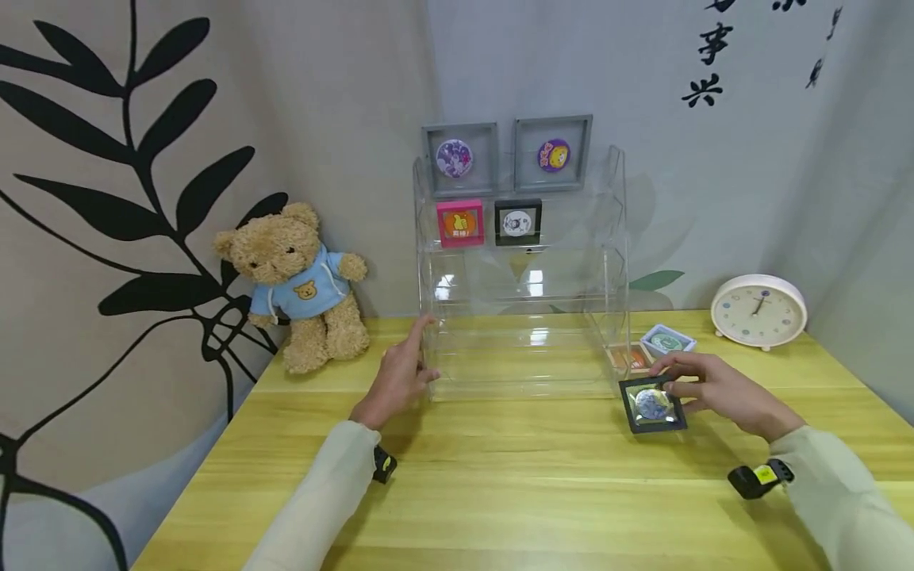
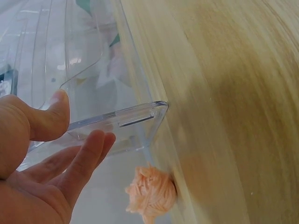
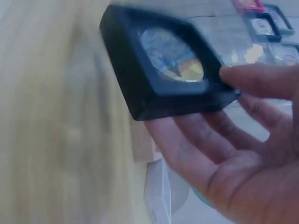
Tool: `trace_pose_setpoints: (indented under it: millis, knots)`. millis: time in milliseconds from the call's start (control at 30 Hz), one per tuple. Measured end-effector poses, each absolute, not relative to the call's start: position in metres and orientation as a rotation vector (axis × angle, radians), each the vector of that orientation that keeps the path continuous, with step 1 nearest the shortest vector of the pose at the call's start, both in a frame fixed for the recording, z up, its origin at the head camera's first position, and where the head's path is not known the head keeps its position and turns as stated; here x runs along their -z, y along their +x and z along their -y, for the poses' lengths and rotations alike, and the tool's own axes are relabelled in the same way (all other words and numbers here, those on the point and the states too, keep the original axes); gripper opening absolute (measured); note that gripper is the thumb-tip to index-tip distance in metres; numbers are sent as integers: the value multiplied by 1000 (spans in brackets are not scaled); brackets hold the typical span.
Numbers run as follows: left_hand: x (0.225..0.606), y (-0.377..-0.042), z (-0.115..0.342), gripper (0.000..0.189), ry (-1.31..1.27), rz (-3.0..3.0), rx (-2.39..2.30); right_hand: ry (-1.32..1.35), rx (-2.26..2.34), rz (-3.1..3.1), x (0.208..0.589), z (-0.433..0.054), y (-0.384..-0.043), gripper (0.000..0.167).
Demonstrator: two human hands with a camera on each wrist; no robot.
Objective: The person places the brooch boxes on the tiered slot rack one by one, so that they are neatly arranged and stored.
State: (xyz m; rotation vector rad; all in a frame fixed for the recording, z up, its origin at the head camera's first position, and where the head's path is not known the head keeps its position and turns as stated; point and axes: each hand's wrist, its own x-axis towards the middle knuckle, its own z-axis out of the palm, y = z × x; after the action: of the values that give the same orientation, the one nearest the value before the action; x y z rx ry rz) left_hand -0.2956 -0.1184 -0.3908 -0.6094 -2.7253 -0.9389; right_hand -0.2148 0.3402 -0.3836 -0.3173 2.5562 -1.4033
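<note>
A clear tiered display rack (image 1: 521, 349) stands on the table. At its left side panel (image 2: 117, 114) is my left hand (image 1: 400, 369), thumb on one face and fingers along the other. My right hand (image 1: 714, 392) holds a black square frame (image 1: 653, 404) with a round blue-patterned badge (image 3: 172, 54) inside, thumb on the rim and fingers underneath. This frame is above the table by the rack's front right corner. On the rack's upper tiers are two grey frames (image 1: 460, 186), a pink frame (image 1: 460, 224) and another black frame (image 1: 518, 222), each holding a round badge.
Behind the right hand lie a pale frame (image 1: 668, 339) and an orange-toned one (image 1: 630, 358). A white clock (image 1: 760, 311) stands farther right. To the rack's left sits a teddy bear (image 1: 303, 285) in a blue hoodie. A printed curtain (image 1: 343, 95) hangs behind.
</note>
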Motion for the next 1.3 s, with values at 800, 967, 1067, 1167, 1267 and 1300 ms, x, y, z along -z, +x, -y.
trace_pose_setpoints:
  millis: [800,967,1067,1167,1267,1300]
  knots:
    - [392,-294,118,85,-597,2737,930,-409,1600,-2731,309,-294,-243,35]
    - [390,-295,118,86,-589,2729,908,-386,1641,-2758,282,-288,-255,33]
    - [391,-295,119,86,-593,2724,901,-333,1646,-2804,264,-284,-265,32]
    - [391,-295,119,86,-595,2729,911,-324,1645,-2864,246,-279,-274,29]
    - [391,-295,118,86,-593,2727,927,-339,1605,-2929,230,-274,-283,27]
    - [391,-295,117,86,-594,2727,930,-341,1580,-2951,225,-272,-286,26]
